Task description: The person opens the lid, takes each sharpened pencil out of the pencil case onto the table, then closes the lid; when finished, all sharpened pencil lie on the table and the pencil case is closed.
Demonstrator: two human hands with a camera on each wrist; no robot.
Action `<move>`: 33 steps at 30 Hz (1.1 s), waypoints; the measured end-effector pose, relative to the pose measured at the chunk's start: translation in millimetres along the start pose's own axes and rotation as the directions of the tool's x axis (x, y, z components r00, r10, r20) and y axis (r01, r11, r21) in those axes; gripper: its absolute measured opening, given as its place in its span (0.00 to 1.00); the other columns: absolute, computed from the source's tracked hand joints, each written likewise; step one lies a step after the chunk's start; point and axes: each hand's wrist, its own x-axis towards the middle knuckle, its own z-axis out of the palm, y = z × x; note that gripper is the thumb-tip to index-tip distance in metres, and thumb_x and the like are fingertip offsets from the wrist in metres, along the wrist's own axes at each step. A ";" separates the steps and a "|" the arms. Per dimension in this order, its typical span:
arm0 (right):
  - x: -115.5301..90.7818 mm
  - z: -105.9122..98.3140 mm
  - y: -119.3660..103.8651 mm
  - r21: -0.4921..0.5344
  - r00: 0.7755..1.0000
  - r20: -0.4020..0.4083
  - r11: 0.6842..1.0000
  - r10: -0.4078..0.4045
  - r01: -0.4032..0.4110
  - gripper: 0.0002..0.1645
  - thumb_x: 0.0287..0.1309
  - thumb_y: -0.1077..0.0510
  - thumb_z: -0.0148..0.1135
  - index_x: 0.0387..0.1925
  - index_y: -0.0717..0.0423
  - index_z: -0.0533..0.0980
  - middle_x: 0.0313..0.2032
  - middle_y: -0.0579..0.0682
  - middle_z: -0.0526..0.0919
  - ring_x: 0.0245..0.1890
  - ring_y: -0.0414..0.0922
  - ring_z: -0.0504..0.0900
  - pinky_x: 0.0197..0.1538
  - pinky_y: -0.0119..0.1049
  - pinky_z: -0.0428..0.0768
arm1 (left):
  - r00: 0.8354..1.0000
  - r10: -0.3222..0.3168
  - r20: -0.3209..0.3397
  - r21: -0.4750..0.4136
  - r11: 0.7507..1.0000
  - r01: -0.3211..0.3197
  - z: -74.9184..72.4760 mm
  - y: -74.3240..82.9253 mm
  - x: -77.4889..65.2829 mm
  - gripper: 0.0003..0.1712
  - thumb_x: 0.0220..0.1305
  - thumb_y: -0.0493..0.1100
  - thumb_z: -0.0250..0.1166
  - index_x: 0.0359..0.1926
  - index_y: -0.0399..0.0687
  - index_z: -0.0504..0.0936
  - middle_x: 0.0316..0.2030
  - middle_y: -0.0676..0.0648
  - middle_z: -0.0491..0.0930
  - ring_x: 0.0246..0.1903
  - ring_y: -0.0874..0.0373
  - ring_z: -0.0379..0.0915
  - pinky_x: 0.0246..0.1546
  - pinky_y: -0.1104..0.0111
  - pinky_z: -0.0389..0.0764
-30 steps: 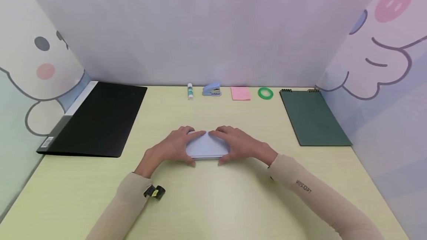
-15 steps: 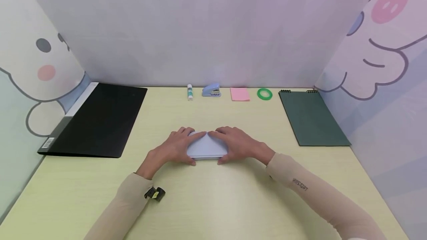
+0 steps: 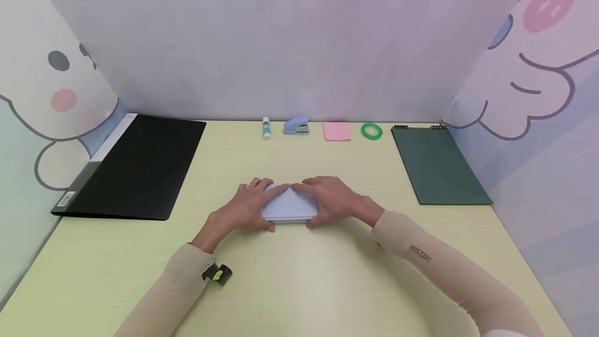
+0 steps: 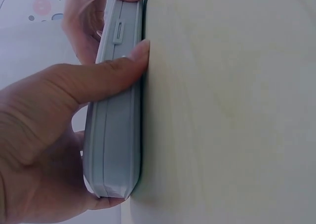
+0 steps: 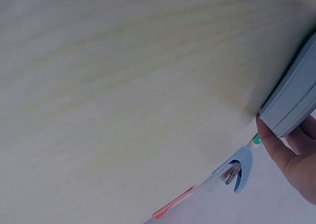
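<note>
A pale blue-grey hard case (image 3: 289,204) with a small latch on its front side lies flat on the table between both hands. My left hand (image 3: 248,205) grips its left end, the thumb against the front side and the fingers round the end. At the right end my right hand (image 3: 334,199) holds the case the same way. Seen in the left wrist view, the case (image 4: 116,145) is closed, with a seam along its side. Only a corner of the case (image 5: 294,95) shows in the right wrist view, with part of the right hand (image 5: 291,160) around it.
A black folder (image 3: 145,170) lies at the left and a dark green spiral pad (image 3: 440,165) at the right. Along the back wall stand or lie a glue stick (image 3: 267,128), a blue stapler (image 3: 297,126), pink sticky notes (image 3: 336,131) and a green tape roll (image 3: 372,131).
The right hand and forearm have shifted very slightly left. Both hands keep their hold on the case, which stays in nearly the same place.
</note>
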 end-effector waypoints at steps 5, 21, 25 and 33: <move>1.0 -2.2 -0.8 0.003 1.000 0.008 1.000 0.001 -0.001 0.54 0.42 0.35 0.76 0.71 0.43 0.68 0.61 0.54 0.79 0.54 0.51 0.81 0.50 0.50 0.78 | 1.000 -0.009 0.006 0.005 1.000 0.009 1.2 0.7 0.2 0.59 0.47 0.56 0.80 0.77 0.64 0.58 0.67 0.41 0.65 0.63 0.43 0.60 0.55 0.48 0.65; 6.4 -18.1 5.9 0.072 0.998 0.048 0.997 -0.032 0.028 0.48 0.44 0.37 0.73 0.68 0.46 0.72 0.59 0.46 0.82 0.47 0.42 0.82 0.47 0.40 0.78 | 1.000 0.005 0.002 0.015 1.000 -0.005 -1.2 0.4 3.9 0.60 0.46 0.57 0.81 0.77 0.64 0.57 0.67 0.41 0.64 0.64 0.44 0.60 0.57 0.47 0.65; 7.0 -17.5 6.8 0.080 0.998 0.062 0.997 -0.029 0.024 0.49 0.45 0.36 0.73 0.69 0.45 0.70 0.61 0.47 0.81 0.51 0.44 0.82 0.50 0.42 0.78 | 1.000 -0.012 0.005 0.004 1.000 0.012 -2.1 -0.5 3.4 0.61 0.45 0.58 0.81 0.77 0.64 0.57 0.66 0.40 0.65 0.63 0.44 0.61 0.58 0.47 0.65; 5.3 -13.4 11.9 0.091 0.998 0.069 0.996 -0.003 -0.003 0.49 0.48 0.35 0.71 0.71 0.43 0.67 0.66 0.49 0.75 0.57 0.47 0.79 0.57 0.46 0.76 | 1.000 -0.022 -0.014 -0.163 0.986 0.020 -3.6 -15.7 -1.2 0.58 0.47 0.55 0.80 0.76 0.63 0.60 0.67 0.42 0.62 0.62 0.45 0.60 0.59 0.50 0.69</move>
